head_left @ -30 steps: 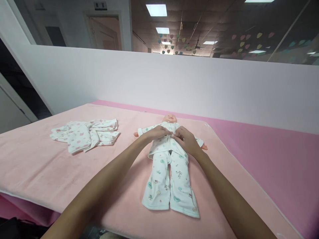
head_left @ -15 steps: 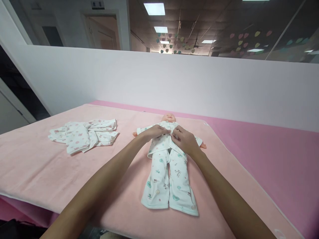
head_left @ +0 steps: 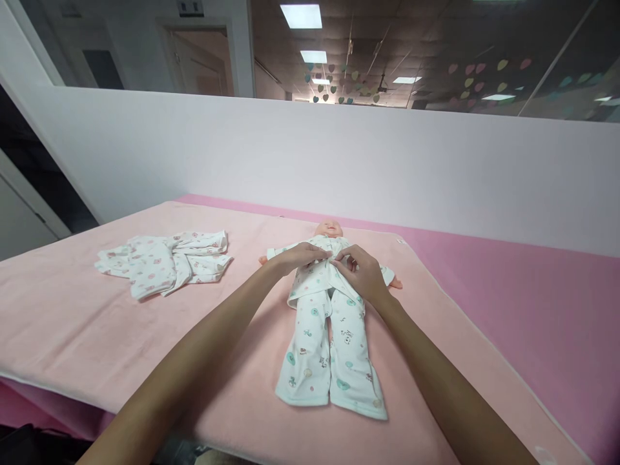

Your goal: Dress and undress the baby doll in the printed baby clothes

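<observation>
A baby doll [head_left: 329, 228] lies on its back on the pink mat [head_left: 232, 387], head toward the wall and arms spread. It wears a white printed top [head_left: 310, 284] and matching trousers [head_left: 310, 349]. On the chest, my left hand [head_left: 303, 256] pinches the front of the top from the left. My right hand [head_left: 361, 271] pinches the top's front edge just to the right, its fingertips almost touching the left ones. Below the hands the front flaps part slightly. What lies between the fingertips is too small to make out.
Another white printed garment [head_left: 159, 265] lies crumpled on the mat at the left. Behind the table stands a white wall [head_left: 339, 161] with glass above it. A deeper pink surface [head_left: 533, 297] shows beyond the mat's right edge.
The fingers of my right hand have shifted slightly on the top's front, with the index finger more raised and bent. My left hand has hardly moved.
</observation>
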Demonstrator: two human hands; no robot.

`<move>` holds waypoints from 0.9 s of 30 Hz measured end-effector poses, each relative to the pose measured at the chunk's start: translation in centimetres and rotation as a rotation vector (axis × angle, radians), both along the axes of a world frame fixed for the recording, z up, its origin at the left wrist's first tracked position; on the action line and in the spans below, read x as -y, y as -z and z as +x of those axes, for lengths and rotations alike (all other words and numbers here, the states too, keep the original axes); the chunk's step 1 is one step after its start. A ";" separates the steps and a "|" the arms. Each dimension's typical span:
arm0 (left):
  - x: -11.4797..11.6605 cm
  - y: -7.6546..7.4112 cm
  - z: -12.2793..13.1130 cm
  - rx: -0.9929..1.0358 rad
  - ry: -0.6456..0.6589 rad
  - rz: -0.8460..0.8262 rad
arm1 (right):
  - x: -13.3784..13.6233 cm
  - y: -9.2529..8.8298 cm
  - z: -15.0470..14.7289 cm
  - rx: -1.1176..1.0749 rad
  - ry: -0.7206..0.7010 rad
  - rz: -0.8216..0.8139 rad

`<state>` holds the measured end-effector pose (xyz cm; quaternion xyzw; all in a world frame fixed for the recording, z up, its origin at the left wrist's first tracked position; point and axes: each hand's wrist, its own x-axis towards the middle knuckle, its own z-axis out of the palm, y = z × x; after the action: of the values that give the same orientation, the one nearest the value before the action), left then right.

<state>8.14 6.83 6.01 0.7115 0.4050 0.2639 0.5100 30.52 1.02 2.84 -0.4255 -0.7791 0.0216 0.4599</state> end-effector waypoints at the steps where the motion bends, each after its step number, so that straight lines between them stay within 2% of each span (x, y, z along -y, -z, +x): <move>1: 0.0 0.0 0.0 -0.004 0.013 0.000 | -0.1 0.0 0.1 -0.004 -0.016 -0.005; 5: -0.1 0.2 0.2 -0.017 0.036 0.014 | -0.4 0.2 0.3 -0.052 -0.072 -0.063; 10: -0.1 0.3 0.2 0.001 0.034 0.014 | -0.6 0.4 0.7 -0.265 -0.093 -0.212; 13: -0.2 0.4 0.2 -0.009 0.044 0.020 | -0.7 0.3 0.8 -0.257 -0.087 -0.255; 20: -0.3 0.6 0.1 0.001 0.053 0.022 | -0.7 0.0 0.8 -0.246 -0.043 -0.247; 27: 0.5 0.1 0.4 0.001 0.024 0.018 | -0.9 -0.2 0.9 -0.236 -0.072 -0.239</move>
<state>8.57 6.37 5.90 0.7207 0.3939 0.2619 0.5067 31.38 1.91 3.01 -0.4435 -0.7261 0.1802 0.4935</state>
